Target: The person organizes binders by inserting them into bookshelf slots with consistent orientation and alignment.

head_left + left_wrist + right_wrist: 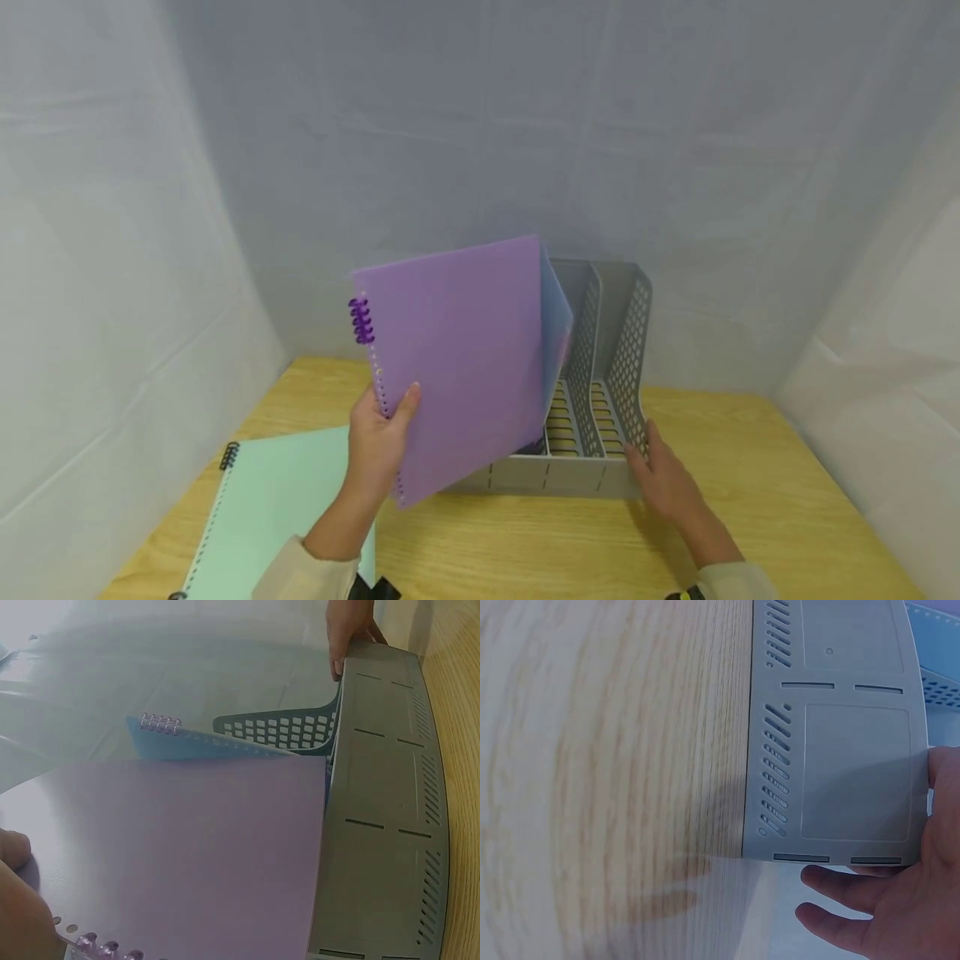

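My left hand grips a purple spiral notebook by its bound left edge, thumb across the front cover. The notebook is tilted, its lower right corner in front of the left part of a grey file organizer. Behind it a blue notebook with clear rings stands in the organizer, mostly hidden in the head view. My right hand holds the organizer's right front corner. In the right wrist view the thumb lies at the top edge of the organizer, while two fingers extend past its end.
A mint green spiral notebook with black rings lies flat on the wooden table at the left, partly under my left forearm. Perforated dividers separate the organizer's slots on the right. Pale sheeting hangs behind and at both sides.
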The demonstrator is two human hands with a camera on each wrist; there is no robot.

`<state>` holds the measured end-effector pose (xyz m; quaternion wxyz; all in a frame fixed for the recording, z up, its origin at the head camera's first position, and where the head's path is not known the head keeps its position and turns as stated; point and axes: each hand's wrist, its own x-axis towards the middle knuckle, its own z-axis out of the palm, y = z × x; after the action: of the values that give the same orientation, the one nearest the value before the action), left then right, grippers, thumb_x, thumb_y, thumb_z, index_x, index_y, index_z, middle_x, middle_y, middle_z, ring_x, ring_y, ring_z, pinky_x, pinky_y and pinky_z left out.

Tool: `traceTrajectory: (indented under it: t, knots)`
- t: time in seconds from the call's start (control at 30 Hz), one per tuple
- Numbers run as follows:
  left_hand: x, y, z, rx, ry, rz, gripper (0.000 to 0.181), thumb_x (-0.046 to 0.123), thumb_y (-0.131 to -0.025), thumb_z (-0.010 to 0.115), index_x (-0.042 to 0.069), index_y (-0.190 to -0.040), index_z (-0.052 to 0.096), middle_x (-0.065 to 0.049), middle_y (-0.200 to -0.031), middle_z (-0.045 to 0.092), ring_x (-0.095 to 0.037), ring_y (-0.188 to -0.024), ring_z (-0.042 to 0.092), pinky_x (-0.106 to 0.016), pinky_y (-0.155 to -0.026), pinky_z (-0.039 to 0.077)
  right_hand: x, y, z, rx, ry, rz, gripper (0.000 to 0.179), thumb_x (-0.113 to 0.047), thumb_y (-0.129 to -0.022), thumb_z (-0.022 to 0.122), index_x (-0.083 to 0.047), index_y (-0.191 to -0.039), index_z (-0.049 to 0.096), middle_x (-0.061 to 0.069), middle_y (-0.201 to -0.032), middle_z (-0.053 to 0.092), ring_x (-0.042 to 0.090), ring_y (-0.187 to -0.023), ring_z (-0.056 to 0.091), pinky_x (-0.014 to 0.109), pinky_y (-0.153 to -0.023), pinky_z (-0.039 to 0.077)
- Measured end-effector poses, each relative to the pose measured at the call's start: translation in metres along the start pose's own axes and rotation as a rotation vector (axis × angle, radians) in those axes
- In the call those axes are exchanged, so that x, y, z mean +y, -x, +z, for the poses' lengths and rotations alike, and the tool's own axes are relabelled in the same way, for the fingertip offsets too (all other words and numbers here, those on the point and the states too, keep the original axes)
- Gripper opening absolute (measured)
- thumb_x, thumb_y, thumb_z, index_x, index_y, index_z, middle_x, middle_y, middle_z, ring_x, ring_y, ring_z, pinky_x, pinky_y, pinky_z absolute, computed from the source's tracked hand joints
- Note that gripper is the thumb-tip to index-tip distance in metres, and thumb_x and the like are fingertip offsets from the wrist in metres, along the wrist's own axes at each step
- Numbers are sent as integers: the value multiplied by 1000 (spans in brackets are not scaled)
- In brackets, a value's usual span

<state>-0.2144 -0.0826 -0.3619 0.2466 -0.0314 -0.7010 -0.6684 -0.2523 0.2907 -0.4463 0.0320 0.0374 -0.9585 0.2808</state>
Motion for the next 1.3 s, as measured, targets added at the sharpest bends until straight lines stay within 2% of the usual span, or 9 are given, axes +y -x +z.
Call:
traceTrajectory:
  t: [0.33, 0.67, 1.0, 1.3]
  knots:
    - [3, 0, 5, 5, 24, 9, 23, 10, -97, 60, -5, -114, 61, -20, -107, 69, -7, -85, 66, -24, -77, 54, 3, -1, 3, 23, 0, -1, 75, -43, -106, 27, 12, -150, 2, 38, -150, 20, 54, -135, 25, 63, -109, 24]
    - [3, 1, 8, 17, 11, 33, 23, 11, -96, 61, -5, -113, 62, -20, -107, 69, -12, -88, 66, -23, -78, 54, 0, 2, 3, 19, -12, 4, 76, -45, -105, 26, 13, -149, 2, 37, -150, 20, 53, -136, 24, 61, -111, 23]
    - [4, 4, 2, 41, -62, 78, 21, 13, -96, 62, -5, -107, 63, -19, -101, 70, -24, -88, 68, -23, -74, 54, 1, 1, 5, 44, -4, -14, 72, -39, -106, 29, 13, -149, 4, 38, -149, 21, 53, -135, 26, 62, -110, 25]
    - [5, 3, 2, 65, -106, 89, 22, 14, -96, 61, -5, -107, 63, -20, -101, 70, -32, -90, 69, -33, -76, 57, 4, -2, 6, 48, -17, -29, 74, -43, -106, 28, 13, -149, 4, 37, -149, 23, 53, -134, 28, 62, -109, 27]
